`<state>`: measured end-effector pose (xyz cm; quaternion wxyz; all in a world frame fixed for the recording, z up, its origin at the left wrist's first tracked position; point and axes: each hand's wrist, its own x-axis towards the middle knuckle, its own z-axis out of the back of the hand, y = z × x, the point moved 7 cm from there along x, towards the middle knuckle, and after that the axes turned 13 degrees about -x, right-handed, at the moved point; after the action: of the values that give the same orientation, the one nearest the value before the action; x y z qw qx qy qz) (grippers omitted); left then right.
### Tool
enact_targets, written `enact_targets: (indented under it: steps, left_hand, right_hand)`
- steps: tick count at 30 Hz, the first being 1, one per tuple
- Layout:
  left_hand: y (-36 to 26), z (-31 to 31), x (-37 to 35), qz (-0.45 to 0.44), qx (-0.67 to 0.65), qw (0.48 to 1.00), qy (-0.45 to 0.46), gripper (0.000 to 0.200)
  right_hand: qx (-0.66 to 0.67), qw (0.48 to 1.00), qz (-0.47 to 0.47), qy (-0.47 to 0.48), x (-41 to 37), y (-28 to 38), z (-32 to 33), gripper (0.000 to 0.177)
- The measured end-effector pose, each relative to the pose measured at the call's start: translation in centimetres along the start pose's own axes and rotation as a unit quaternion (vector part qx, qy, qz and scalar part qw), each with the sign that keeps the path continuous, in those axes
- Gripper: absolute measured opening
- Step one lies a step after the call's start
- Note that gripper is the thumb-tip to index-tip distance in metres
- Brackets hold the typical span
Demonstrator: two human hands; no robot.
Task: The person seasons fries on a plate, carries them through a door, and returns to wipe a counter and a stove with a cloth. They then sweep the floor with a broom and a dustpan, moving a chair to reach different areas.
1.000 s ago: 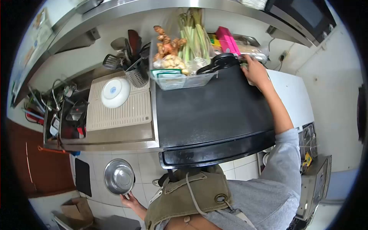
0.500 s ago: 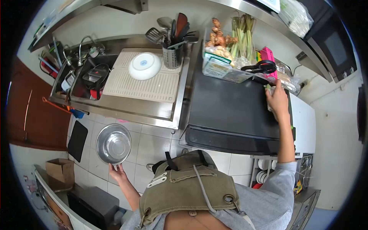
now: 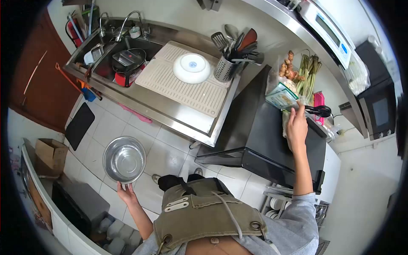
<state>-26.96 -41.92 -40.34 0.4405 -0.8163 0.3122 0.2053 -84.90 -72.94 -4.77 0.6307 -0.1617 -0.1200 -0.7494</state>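
My left hand [image 3: 128,195] grips the near rim of a stainless steel mixing bowl [image 3: 125,160]. The bowl is held level over the tiled floor, and nothing shows inside it. Over the black fridge top, my right hand [image 3: 296,126] is closed on a small plastic bag [image 3: 285,123] with something pale green in it, largely covered by my fingers. Just beyond that hand stands a clear bin [image 3: 272,80] with ginger [image 3: 290,70], lemongrass [image 3: 309,74] and a green-white packet [image 3: 281,97]. Black-handled scissors [image 3: 319,111] lie at the bin's right end.
A white bowl [image 3: 191,68] sits upside down on a beige drying mat [image 3: 178,91]. Beside it stands a utensil holder [image 3: 223,70]. The sink [image 3: 100,63] holds a pan [image 3: 128,60]. A cardboard box [image 3: 50,157] is at left; a shelf [image 3: 293,21] overhangs at upper right.
My view has turned and shifted to the right. My right hand, with the plastic bag, is now closer to the bin's front. The mixing bowl stays in my left hand.
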Motion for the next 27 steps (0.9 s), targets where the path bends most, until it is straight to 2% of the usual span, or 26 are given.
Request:
enact_targets:
  steps: [2,4,6,13,17,18,19,21,24,27]
  left_hand:
    - [0.0,1.3,0.6,-0.003,-0.001,1.0,-0.015,0.04]
    - [-0.2,2.1,0.9,-0.01,0.003,1.0,-0.023,0.042]
    - [-0.4,2.3,0.9,-0.005,0.009,1.0,-0.029,0.044]
    - [-0.9,1.3,1.3,0.0,-0.009,1.0,-0.013,0.049]
    - [-1.0,-0.3,0.9,0.006,-0.001,1.0,0.008,0.051]
    - [-1.1,-0.4,0.8,-0.002,0.001,1.0,0.006,0.053]
    - [-1.2,-0.6,0.8,-0.01,0.003,1.0,0.006,0.055]
    - [-1.3,-1.1,0.7,-0.006,0.006,1.0,0.015,0.056]
    - [-0.8,-1.5,0.5,0.006,-0.006,1.0,0.026,0.056]
    - [-0.7,-0.9,2.0,0.012,-0.002,0.999,0.031,0.051]
  right_hand:
    - [-0.032,0.999,-0.029,-0.025,0.5,-0.1,-0.2,0.028]
    - [-0.057,0.997,-0.042,-0.022,1.6,0.1,-0.8,0.027]
    - [-0.096,0.993,-0.072,-0.01,3.0,-0.2,-1.5,0.028]
    - [-0.098,0.99,-0.106,0.002,6.3,-0.8,-3.4,0.035]
    - [-0.086,0.993,-0.083,-0.017,6.9,-1.6,-4.2,0.035]
    - [-0.074,0.996,-0.048,-0.016,6.6,-1.4,-3.9,0.037]
    - [-0.028,0.999,-0.039,-0.022,5.9,-1.6,-3.4,0.04]
    - [0.026,0.996,0.008,-0.088,4.0,-2.1,-0.8,0.043]
    - [0.024,0.995,-0.095,0.037,1.4,-8.3,-0.2,0.049]
    - [-0.086,0.966,-0.191,0.15,0.0,-16.6,-0.6,0.053]
